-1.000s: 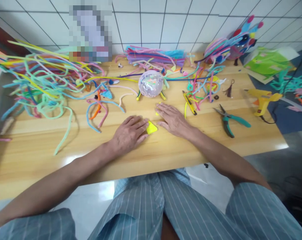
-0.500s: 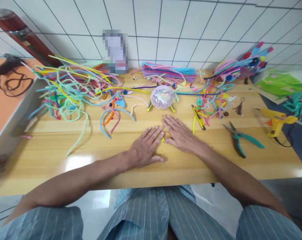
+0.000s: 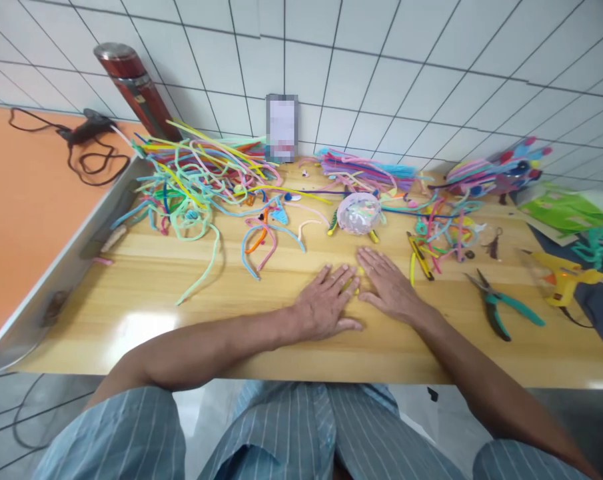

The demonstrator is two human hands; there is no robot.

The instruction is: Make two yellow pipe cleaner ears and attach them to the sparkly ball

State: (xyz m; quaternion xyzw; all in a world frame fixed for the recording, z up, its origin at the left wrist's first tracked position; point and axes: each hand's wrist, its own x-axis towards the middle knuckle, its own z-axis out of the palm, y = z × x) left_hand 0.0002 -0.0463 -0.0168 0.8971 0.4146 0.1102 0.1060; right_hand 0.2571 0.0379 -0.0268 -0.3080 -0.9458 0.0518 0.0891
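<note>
My left hand (image 3: 326, 303) lies palm down on the wooden table (image 3: 261, 300), fingers spread. Beside it, my right hand (image 3: 388, 283) is also flat, its fingers stretched toward the back. A small yellow piece (image 3: 360, 272) shows between the two hands, mostly hidden by the fingers. Just behind my right hand sits a clear, shiny round object (image 3: 360, 213) with yellow and dark green pieces sticking out at its front. A yellow cutter (image 3: 420, 256) lies to the right of it, next to a short yellow strip (image 3: 412, 269).
Tangled pipe cleaners (image 3: 191, 193) cover the back left, with a red flask (image 3: 138, 90) behind. A purple and blue bundle (image 3: 366, 172) lies at the back. Pliers (image 3: 496, 303) and a yellow glue gun (image 3: 564, 275) are at the right. A phone (image 3: 282, 127) leans on the wall.
The camera view has turned, so the whole scene sits further right in the picture. Both hands remain flat on the table, and more of the yellow piece's surroundings shows between the fingertips.
</note>
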